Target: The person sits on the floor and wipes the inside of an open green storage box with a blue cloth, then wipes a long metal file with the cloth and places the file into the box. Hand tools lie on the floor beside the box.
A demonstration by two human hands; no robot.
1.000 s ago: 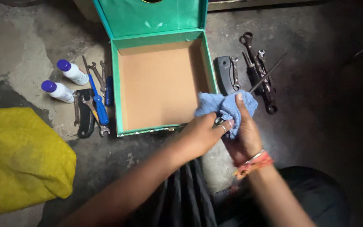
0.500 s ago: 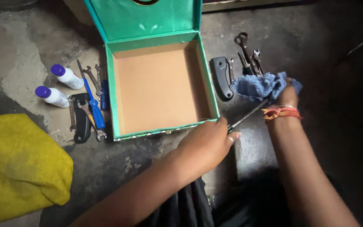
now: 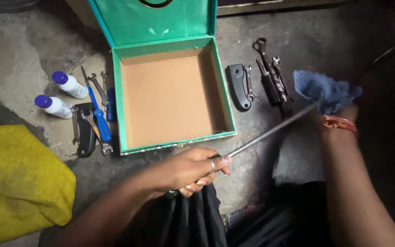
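Observation:
My left hand (image 3: 193,169) is closed around the handle end of a long thin metal rod (image 3: 270,132), close to my lap. The rod slants up and to the right. Its far tip is buried in a crumpled blue cloth (image 3: 325,89), which my right hand (image 3: 346,113) grips from beneath; the cloth hides most of that hand. A red and orange bracelet (image 3: 340,123) circles the right wrist. An open green box (image 3: 117,105) with a bare brown inside lies on the floor ahead of me, its lid standing up at the back.
Left of the box lie two white bottles with purple caps (image 3: 69,84), a blue-handled screwdriver (image 3: 98,114), spanners and a black tool (image 3: 85,132). To its right are a black folding tool (image 3: 237,84) and pliers (image 3: 270,73). A yellow cloth (image 3: 19,178) lies at the lower left.
The two hands were together around the cloth. My right hand has since slid the cloth out along the rod to its tip, while my left hand drew back toward my lap.

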